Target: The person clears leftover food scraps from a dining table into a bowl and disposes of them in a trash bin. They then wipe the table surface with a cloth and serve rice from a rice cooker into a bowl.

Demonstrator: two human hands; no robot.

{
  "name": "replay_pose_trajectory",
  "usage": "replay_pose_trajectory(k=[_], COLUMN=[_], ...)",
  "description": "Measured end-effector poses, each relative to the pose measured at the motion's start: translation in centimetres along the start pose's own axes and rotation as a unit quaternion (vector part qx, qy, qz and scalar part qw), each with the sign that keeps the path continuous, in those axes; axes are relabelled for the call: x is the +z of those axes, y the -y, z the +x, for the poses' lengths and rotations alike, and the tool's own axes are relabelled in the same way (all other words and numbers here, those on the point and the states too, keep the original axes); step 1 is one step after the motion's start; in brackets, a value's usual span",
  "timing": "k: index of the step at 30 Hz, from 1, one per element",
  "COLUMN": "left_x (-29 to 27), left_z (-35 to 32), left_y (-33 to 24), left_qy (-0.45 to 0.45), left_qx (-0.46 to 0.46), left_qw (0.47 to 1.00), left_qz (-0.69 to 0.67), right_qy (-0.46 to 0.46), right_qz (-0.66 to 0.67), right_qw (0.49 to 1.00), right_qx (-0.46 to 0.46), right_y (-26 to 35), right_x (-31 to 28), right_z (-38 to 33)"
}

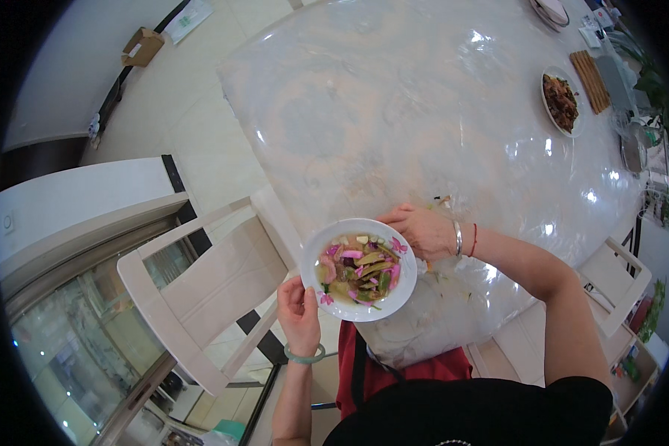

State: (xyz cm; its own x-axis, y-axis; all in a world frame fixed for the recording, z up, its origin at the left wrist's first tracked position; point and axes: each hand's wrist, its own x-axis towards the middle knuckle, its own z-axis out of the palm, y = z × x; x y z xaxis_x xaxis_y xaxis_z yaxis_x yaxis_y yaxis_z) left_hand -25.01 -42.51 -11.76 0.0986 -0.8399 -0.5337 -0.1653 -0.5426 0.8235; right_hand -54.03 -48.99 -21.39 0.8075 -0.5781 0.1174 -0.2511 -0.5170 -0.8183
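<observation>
Nearest the camera, a black short-sleeved top is seen along the near edge, and both bare forearms are stretched out from it. A shallow white bowl is held between the two hands at the near-left edge of the counter; whether its base is rested there or lifted cannot be told. Its near-left rim is gripped by the left hand, the fingers being curled in and closed against it. The far-right rim is held by the right hand, the fingers being bent around the edge with their undersides hidden. In the bowl, mixed sliced vegetables, green, pink and pale, are covered partly by thin liquid, and pink flowers are painted on the rim.

A green bangle is worn on the left wrist, a silver bangle and a red string bracelet on the right. The counter is covered with a glossy clear sheet, and small scraps are scattered just beyond the right hand. At the far right, a white plate of brown food is set beside a brown slatted mat. A white chair is placed to the left of the counter
</observation>
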Motion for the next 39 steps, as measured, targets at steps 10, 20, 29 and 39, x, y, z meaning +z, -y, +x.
replay_pose_trajectory(k=[10, 20, 29, 39], left_x=[-0.4, -0.4, -1.0, 0.1], left_z=[0.2, 0.3, 0.7, -0.2], left_y=[0.7, 1.0, 1.2, 1.3], left_qy=[0.002, -0.001, 0.007, -0.009], left_qx=[-0.021, -0.016, 0.030, 0.014], left_qw=[1.000, 1.000, 0.999, 0.999], left_qz=[0.021, 0.010, 0.024, -0.040], right_qy=[-0.178, -0.050, -0.029, -0.310], right_qz=[0.132, -0.110, 0.195, -0.121], right_qw=[0.974, 0.992, 0.979, 0.927], right_qx=[-0.033, -0.024, 0.052, 0.173], right_y=[-8.2, -7.7, -0.8, -3.9], right_x=[-4.2, 1.7, 2.1, -4.9], right_z=[6.5, 10.3, 0.2, -4.8])
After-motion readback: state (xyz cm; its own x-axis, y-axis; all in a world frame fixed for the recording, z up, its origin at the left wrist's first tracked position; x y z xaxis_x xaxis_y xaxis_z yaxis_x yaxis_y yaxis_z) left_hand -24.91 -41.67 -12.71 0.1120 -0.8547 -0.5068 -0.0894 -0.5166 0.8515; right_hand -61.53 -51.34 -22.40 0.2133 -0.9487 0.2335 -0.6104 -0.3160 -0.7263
